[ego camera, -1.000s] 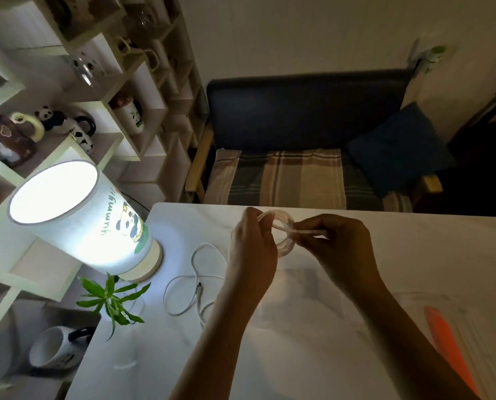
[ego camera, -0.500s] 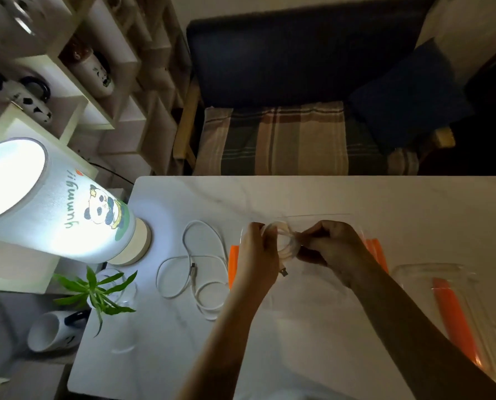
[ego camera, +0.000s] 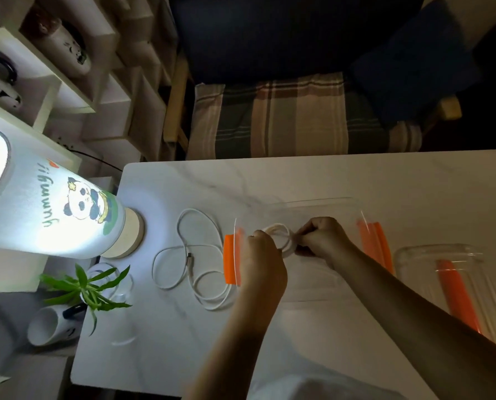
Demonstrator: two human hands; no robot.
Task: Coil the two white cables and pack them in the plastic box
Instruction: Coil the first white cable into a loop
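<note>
A small coil of white cable (ego camera: 281, 236) hangs between my two hands above the clear plastic box (ego camera: 313, 202), which has orange clips (ego camera: 231, 259) on its sides. My left hand (ego camera: 262, 261) pinches the coil's left side. My right hand (ego camera: 323, 241) grips its right side with fingers closed. A second white cable (ego camera: 196, 255) lies loose in wide loops on the white table (ego camera: 356, 174), left of the box.
The box's clear lid (ego camera: 454, 272) with an orange clip lies at the right. A lit panda lamp (ego camera: 53, 215) stands at the table's left edge, with a small plant in a glass (ego camera: 96, 287) in front. Shelves with mugs stand at left; a sofa lies beyond.
My view has tilted down, bringing the box and lid into sight. Both hands with the coil have lowered from mid-air to just above the open box.
</note>
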